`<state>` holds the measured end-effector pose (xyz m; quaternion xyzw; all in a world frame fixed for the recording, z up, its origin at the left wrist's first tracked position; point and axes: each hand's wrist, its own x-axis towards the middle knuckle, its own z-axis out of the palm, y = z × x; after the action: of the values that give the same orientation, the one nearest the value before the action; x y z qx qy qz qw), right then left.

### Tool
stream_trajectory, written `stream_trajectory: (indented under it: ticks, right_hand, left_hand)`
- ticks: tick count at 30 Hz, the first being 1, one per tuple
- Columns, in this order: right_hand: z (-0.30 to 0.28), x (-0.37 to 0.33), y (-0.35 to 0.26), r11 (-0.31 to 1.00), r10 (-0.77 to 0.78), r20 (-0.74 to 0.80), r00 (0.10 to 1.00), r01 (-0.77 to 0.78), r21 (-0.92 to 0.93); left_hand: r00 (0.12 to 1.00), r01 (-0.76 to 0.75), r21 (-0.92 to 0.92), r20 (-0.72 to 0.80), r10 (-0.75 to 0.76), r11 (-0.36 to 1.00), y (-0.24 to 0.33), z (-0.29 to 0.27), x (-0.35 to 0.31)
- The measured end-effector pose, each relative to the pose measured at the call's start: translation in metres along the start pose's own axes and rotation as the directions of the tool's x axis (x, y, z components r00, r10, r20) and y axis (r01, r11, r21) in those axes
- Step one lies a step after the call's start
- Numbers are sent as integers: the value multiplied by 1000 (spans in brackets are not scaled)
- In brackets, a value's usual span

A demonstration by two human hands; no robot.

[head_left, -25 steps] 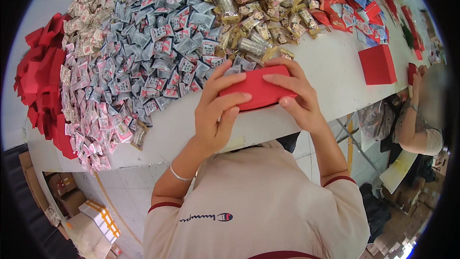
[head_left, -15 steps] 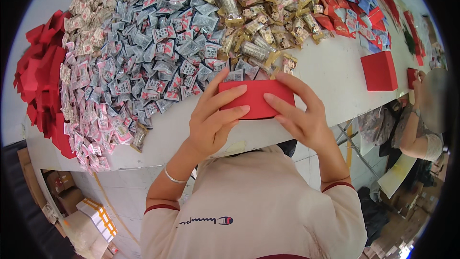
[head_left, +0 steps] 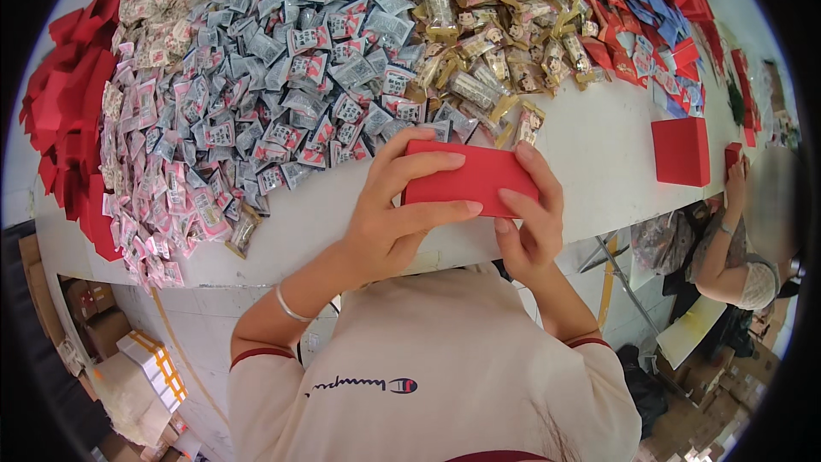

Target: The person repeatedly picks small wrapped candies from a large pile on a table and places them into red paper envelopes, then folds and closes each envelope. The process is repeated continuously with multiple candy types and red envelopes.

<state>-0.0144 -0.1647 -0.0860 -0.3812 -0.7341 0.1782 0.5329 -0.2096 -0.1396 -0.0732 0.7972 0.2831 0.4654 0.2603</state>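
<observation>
Between my two hands is a small red box [head_left: 462,181], held near the front of the white table. My left hand [head_left: 389,205] grips its left end, with fingers laid across the top face and along the front edge. From the other side, my right hand [head_left: 532,210] closes on the right end, thumb and fingers pressed to the box. Just beyond it lie blue-and-clear wrapped snack packets [head_left: 321,77] and gold-wrapped snack bars [head_left: 479,90]. What is inside the box cannot be seen.
Pink packets [head_left: 175,192] and a stack of red boxes [head_left: 68,120] cover the left of the white table [head_left: 291,231]. Another red box [head_left: 682,151] stands to the right, below red and blue packets [head_left: 654,51]. Beyond it, another person's arm [head_left: 723,248] reaches to the table.
The box has tilted to show more of its top face. My left fingers reach farther across it, and my right hand has drawn in and curled around its right end.
</observation>
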Motion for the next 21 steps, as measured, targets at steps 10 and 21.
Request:
stream_trajectory:
  ticks: [10, 21]
  right_hand:
    - [-7, 0, 19, 987, -84, 37, 996, 79, 137]
    - [-17, 10, 33, 941, -326, 193, 925, 338, -30]
  left_hand:
    - [961, 161, -102, 244, -133, 982, 9, -32, 32]
    - [951, -188, 93, 264, 158, 978, -15, -28, 14]
